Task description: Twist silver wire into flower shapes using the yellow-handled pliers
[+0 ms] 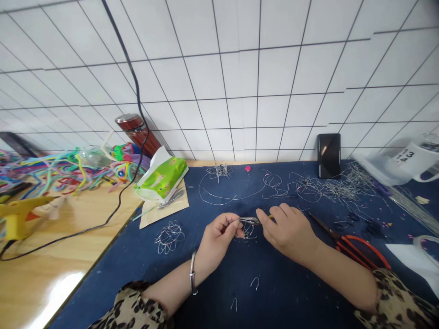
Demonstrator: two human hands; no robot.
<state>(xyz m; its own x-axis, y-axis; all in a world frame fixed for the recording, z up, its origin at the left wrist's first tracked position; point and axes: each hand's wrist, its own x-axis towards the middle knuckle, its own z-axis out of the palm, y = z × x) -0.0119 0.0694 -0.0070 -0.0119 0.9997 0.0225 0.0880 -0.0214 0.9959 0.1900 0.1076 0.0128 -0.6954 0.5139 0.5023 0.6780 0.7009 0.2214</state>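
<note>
My right hand point(286, 228) is wrapped round a pair of pliers point(249, 220); a bit of yellow handle shows by its fingers. The metal jaws point left and meet the fingertips of my left hand point(222, 233). That hand is pinched closed on a thin silvery wire piece point(247, 230), whose loops hang below the jaws. Exactly where the jaws bite is too small to tell. Left of my left hand lies a looped wire flower shape point(169, 237). Two small bent wires point(254, 283) rest nearer to me on the dark blue mat point(291, 297).
Red-handled scissors point(360, 251) lie beside my right forearm. Behind them are a tangle of wires point(343, 183) and a black phone point(329, 155) against the wall. A green tissue pack point(163, 177), a brown flask point(140, 135) and a yellow glue gun point(20, 214) with its cable stand left.
</note>
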